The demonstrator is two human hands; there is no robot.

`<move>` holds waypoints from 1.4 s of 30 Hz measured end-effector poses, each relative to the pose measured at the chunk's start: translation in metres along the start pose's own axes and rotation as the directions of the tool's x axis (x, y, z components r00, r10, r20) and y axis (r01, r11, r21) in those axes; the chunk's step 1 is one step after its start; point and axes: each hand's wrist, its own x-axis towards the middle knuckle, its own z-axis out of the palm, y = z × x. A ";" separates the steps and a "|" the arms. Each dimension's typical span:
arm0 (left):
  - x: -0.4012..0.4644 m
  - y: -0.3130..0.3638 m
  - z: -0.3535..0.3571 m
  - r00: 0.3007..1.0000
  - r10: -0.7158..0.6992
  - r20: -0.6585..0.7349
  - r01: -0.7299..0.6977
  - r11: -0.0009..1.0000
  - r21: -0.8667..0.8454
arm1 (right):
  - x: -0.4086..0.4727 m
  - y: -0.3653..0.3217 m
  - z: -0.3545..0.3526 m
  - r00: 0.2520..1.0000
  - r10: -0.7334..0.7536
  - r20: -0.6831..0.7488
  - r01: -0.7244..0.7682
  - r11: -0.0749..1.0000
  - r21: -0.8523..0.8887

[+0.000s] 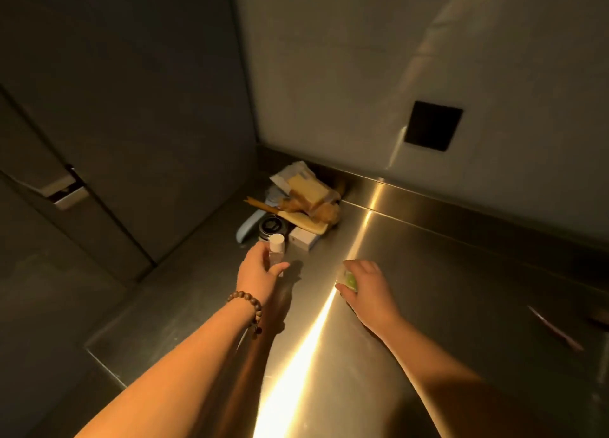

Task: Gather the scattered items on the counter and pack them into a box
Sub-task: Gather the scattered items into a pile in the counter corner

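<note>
Scattered items (298, 203) lie heaped in the steel worktop's (428, 289) far corner. Left hand (260, 269), beaded bracelet (250, 309) at its wrist, has fingers closed around a small clear bottle (276, 250). Right hand (365, 289) fingers grip a green object (350, 280).

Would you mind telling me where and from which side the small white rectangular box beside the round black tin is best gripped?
Grip the small white rectangular box across its two long sides, coming from above and the near side. It lies flat on the steel counter; the round black tin crowds its left and the pale wooden board sits behind, so the near end looks freest.
</note>
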 end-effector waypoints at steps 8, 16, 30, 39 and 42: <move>0.065 -0.060 -0.037 0.996 -0.051 -0.069 0.057 0.994 0.096 | 0.059 -0.051 0.062 0.997 -0.037 0.061 0.043 0.994 -0.105; 0.092 -0.069 -0.029 1.000 -0.020 0.000 0.020 0.999 0.039 | 0.086 -0.076 0.098 0.990 0.016 0.138 0.011 0.981 -0.195; 0.035 -0.078 -0.020 0.970 0.146 0.192 -0.180 0.969 0.171 | 0.045 -0.084 0.091 0.964 -0.055 0.261 0.142 0.934 -0.327; 0.045 -0.075 -0.016 0.946 0.042 0.323 -0.144 0.943 0.301 | 0.057 -0.084 0.106 0.954 0.079 0.288 0.071 0.877 -0.475; 0.043 -0.073 -0.017 0.950 0.036 0.311 -0.138 0.940 0.312 | 0.058 -0.082 0.107 0.952 0.087 0.294 0.072 0.869 -0.489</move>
